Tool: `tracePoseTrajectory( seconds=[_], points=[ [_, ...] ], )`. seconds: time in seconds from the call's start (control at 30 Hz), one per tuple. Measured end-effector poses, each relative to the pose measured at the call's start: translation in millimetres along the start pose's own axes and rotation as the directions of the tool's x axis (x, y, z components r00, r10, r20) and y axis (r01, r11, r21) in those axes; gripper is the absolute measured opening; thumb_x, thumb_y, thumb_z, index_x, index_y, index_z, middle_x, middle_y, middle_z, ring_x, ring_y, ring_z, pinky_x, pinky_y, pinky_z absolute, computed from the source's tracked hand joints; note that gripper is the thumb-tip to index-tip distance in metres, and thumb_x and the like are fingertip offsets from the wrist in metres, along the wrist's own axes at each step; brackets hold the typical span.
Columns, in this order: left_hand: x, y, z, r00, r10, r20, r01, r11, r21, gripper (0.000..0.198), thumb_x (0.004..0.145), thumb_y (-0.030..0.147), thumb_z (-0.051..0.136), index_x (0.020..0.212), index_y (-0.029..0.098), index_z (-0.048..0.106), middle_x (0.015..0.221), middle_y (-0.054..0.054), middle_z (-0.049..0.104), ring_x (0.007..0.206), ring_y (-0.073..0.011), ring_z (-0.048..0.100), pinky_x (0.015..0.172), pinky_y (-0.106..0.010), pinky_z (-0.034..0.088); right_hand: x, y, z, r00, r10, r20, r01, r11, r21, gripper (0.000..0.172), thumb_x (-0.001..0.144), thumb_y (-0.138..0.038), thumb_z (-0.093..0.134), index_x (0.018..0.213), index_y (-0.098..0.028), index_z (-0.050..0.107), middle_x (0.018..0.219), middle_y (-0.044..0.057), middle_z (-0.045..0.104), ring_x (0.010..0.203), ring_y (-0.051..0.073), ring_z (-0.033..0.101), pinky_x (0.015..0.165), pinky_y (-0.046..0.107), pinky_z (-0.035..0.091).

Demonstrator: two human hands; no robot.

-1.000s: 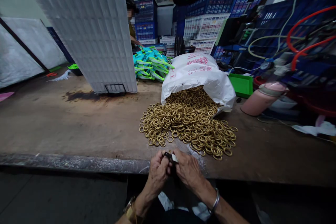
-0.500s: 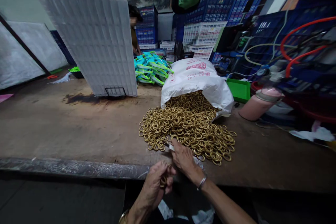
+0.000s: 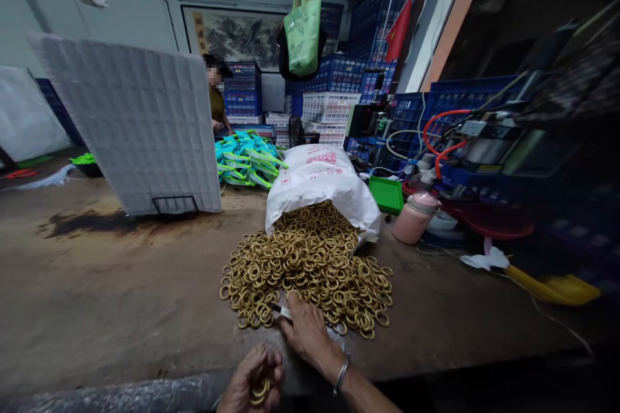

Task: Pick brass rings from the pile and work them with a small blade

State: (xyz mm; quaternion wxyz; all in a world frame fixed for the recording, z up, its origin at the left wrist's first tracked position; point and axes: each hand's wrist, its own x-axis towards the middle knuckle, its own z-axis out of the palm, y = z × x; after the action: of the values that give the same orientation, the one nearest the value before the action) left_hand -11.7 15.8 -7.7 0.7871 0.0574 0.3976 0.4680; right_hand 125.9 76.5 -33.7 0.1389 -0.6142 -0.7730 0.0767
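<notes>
Several gold-coloured rings (image 3: pixel 260 392) lie in my left hand (image 3: pixel 252 377), whose fingers curl round them just over the table's near edge. My right hand (image 3: pixel 310 332) reaches to the front of a heap of loose gold rings (image 3: pixel 310 264). Between its fingers is a small slim tool (image 3: pixel 281 311) with a dark tip and a white part; its exact kind is unclear. The tip points left over the nearest rings. The heap spills from the open mouth of a white sack (image 3: pixel 320 174) lying on its side.
A tall white ribbed panel (image 3: pixel 135 122) stands at left on a wire stand. Green and turquoise packets (image 3: pixel 249 158) are piled behind. At right are a pink bottle (image 3: pixel 415 218), a green tray (image 3: pixel 386 193) and a red-hosed machine (image 3: pixel 489 139). A co-worker (image 3: pixel 217 100) is beyond the panel.
My view has tilted up and swung right, so the scene sits lower and further left. The left hand still holds rings, and the right hand remains at the heap's front with the tool.
</notes>
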Motion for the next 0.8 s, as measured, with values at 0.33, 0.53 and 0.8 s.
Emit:
tracePoseTrajectory(
  seconds=[0.33,0.53,0.8],
  points=[
    [18.0,3.4,2.8,0.977,0.213,-0.017,-0.201,0.946,0.255,0.036,0.049,0.037,0.077,0.071,0.016,0.057,0.049,0.006,0.050,0.036,-0.0043,0.040,0.033,-0.014,0.026,-5.3,-6.9,-34.5,0.987,0.110,0.116,-0.159,0.772,0.615,0.005,0.066,-0.020,0.047,0.063,-0.019,0.043,0.060,-0.005,0.045,0.059,0.009,0.041,0.055,0.019,0.030],
    [23.0,-6.5,-0.2,0.801,0.589,0.110,-0.530,0.612,0.587,0.030,0.061,0.035,0.069,0.087,0.020,0.066,0.074,-0.002,0.066,0.067,-0.0149,0.059,0.063,-0.023,0.046,-14.1,-13.4,-50.7,0.854,0.084,0.513,-0.512,0.308,0.802,0.013,0.064,-0.026,0.050,0.070,-0.021,0.039,0.047,-0.012,0.038,0.037,0.004,0.025,0.037,0.017,0.019],
    [11.6,-1.7,7.7,0.760,0.553,0.341,-0.614,0.438,0.657,0.019,0.069,0.029,0.062,0.086,0.022,0.068,0.092,-0.007,0.068,0.090,-0.0228,0.058,0.085,-0.030,0.041,-18.6,-13.9,-47.4,0.778,0.012,0.628,-0.624,0.120,0.772,0.016,0.061,-0.025,0.048,0.074,-0.022,0.039,0.045,-0.012,0.039,0.030,0.001,0.018,0.031,0.015,0.012]
  ],
)
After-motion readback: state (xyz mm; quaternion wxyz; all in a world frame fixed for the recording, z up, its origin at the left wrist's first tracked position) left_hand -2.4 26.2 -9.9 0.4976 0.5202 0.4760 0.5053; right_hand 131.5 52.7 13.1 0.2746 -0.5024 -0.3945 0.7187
